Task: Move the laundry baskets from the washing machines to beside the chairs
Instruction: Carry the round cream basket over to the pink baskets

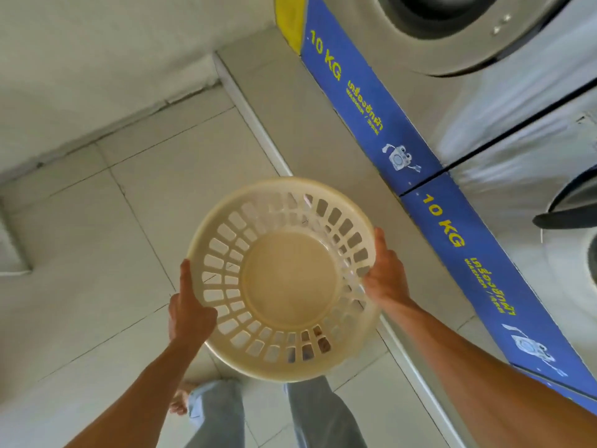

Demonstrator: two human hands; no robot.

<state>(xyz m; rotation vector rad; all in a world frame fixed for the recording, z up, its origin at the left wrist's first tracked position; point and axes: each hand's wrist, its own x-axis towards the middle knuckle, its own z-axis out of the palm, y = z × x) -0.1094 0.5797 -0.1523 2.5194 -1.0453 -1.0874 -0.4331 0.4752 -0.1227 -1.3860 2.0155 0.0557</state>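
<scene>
Empty laundry basket (pixel 284 279) sits between both hands, clear of the floor. Left hand (pixel 190 310) and right hand (pixel 386 274) each clamp opposite rims. Washing machines (pixel 504 101) lie beyond the right hand; chairs not visible.

Round cream slotted laundry basket (pixel 284 279), empty, upright, held above the tiled floor (pixel 97 221).

The single head view looks steeply down, close over the tiled floor (pixel 97 221) beside washing machines (pixel 517 130).

open tiled floor (pixel 97 221) left — washing machines (pixel 517 124) crowd right
</scene>
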